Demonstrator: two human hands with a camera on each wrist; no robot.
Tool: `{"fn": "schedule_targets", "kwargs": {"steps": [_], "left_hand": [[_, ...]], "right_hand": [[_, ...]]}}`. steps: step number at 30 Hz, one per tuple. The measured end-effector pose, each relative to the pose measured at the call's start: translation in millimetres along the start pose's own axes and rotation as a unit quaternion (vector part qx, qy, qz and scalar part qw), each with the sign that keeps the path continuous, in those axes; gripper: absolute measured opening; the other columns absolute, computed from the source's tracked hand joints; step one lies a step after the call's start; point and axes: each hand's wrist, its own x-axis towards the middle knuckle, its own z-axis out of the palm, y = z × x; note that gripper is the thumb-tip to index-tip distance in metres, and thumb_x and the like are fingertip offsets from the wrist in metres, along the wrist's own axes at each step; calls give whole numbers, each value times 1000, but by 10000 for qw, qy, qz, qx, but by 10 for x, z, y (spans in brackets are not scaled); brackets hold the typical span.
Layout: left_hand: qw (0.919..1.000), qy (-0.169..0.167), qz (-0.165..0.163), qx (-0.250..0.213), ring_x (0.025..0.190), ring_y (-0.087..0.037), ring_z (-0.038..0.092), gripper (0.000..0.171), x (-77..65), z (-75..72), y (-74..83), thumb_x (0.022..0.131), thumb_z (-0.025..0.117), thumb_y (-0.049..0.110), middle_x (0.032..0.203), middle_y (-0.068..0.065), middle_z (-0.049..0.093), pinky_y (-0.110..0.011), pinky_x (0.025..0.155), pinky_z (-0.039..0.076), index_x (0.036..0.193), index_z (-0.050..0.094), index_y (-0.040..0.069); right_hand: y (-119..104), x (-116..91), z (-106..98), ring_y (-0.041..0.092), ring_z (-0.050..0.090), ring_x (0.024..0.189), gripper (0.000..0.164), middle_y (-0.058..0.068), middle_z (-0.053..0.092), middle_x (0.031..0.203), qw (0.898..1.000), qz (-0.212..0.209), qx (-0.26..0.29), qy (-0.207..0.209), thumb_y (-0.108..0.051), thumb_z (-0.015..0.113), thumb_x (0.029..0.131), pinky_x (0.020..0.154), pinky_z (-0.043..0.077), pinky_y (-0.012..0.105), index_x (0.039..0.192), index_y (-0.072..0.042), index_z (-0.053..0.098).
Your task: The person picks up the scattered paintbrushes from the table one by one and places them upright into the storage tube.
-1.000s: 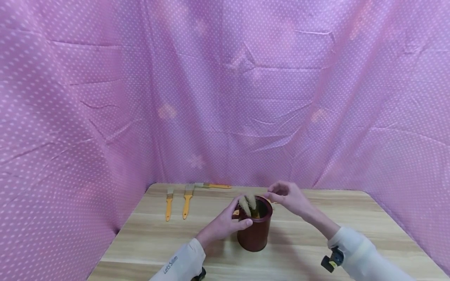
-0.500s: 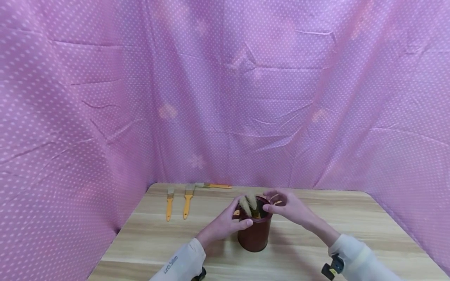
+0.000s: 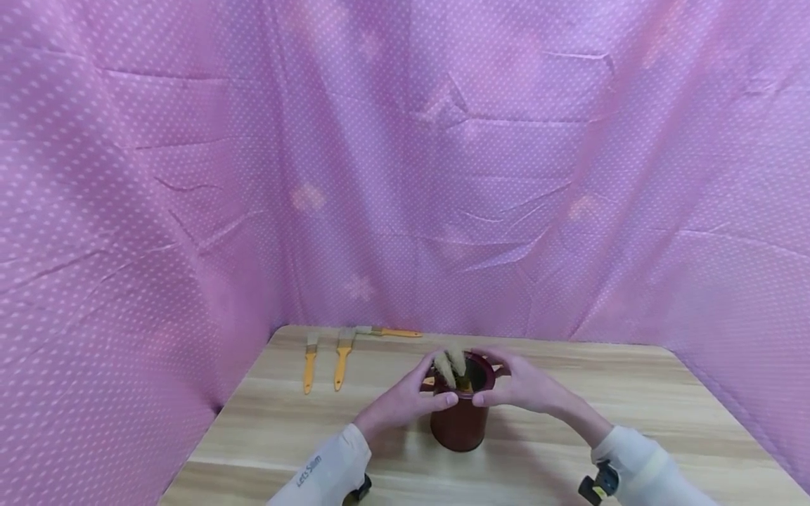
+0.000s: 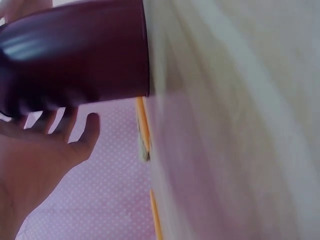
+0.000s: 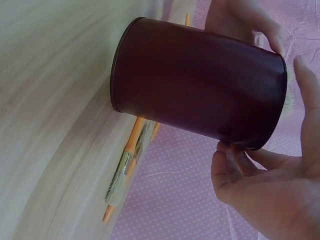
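The dark red cylindrical pot (image 3: pixel 458 429) stands upright on the wooden tabletop (image 3: pixel 272 436), centred between the person's hands, probably so that both reach its mouth equally. The left hand (image 3: pixel 403 402) is clasped round the upper rim, thumb on the near side and fingers towards the back. The right hand (image 3: pixel 530 385) mirrors it, its fingers curled against the opposite side; whether its thumb presses the rim or merely lies beside it is hard to tell. Gripping both sides up high likely serves to keep the pot from tipping.

Inside, pale bristle heads (image 3: pixel 448 367) poke above the rim and lean to the left-hand side, bristles up, which presumably spares them from being crushed.

Beyond, at left, a narrow flat paintbrush (image 3: pixel 309 364) and a wider flat paintbrush (image 3: pixel 342 362) lie with handles towards the person, seemingly handy for grasping; a crosswise paintbrush (image 3: pixel 400 333) lies along the far edge.
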Motion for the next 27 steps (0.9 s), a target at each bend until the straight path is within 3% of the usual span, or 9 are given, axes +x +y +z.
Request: {"fn": "schedule_targets", "kwargs": {"steps": [4,7,10,13,15,19,23,27], "left_hand": [[9998,-145,-103,-1,144,-14,30,75,4,-65,-3,94,67,57,156,17,35,-53,114,26,154,22,57],[9999,-156,-60,-21,141,-16,36,65,3,-140,-31,100,58,54,152,12,40,-48,113,30,156,25,50],[9995,198,-28,240,138,-19,41,58,7,-275,-83,104,50,54,151,6,44,-49,111,35,157,30,41],[9911,955,-142,918,134,-22,46,59,15,-480,-178,104,48,57,149,-1,48,-52,108,39,155,38,31],[9767,1578,-436,1389,130,-27,49,61,2,-629,-258,102,53,56,145,-6,51,-54,105,41,152,44,23],[9301,2677,-1223,2199,123,-34,54,51,-53,-921,-404,100,62,39,135,-14,58,-58,102,41,140,55,10],[8951,2984,-1901,2713,121,-39,52,50,-132,-1167,-514,97,65,32,131,-19,57,-63,102,34,136,57,3],[8689,3011,-2445,3074,118,-43,50,46,-249,-1365,-609,97,63,31,125,-21,57,-65,100,31,130,58,0]], "right_hand": [[8,-1,-12,33,57,116,83,10,57,139,9996,-110,-224,98,-34,88,81,92,50,44,150,-11,49],[4,-8,-22,31,59,114,82,8,59,137,9993,-128,-293,188,-35,89,80,90,51,40,148,-11,51],[3,-15,-23,30,60,113,82,8,60,135,9991,-165,-298,246,-37,89,79,91,51,43,147,-9,53],[8,-23,-18,30,60,113,82,8,61,134,9990,-175,-306,289,-38,90,78,93,50,47,146,-9,54],[12,-33,-14,29,60,111,82,6,61,133,9990,-123,-301,321,-40,90,77,93,50,49,145,-10,54],[15,-45,-10,30,60,110,82,5,61,133,9992,-11,-246,306,-41,90,77,91,51,50,146,-13,54],[22,-49,-16,32,60,112,83,7,60,135,9998,10,-75,203,-39,89,79,92,50,53,148,-13,52],[34,-55,-19,33,59,114,83,8,59,136,9998,50,-16,197,-39,89,79,92,50,52,148,-13,51]]}}
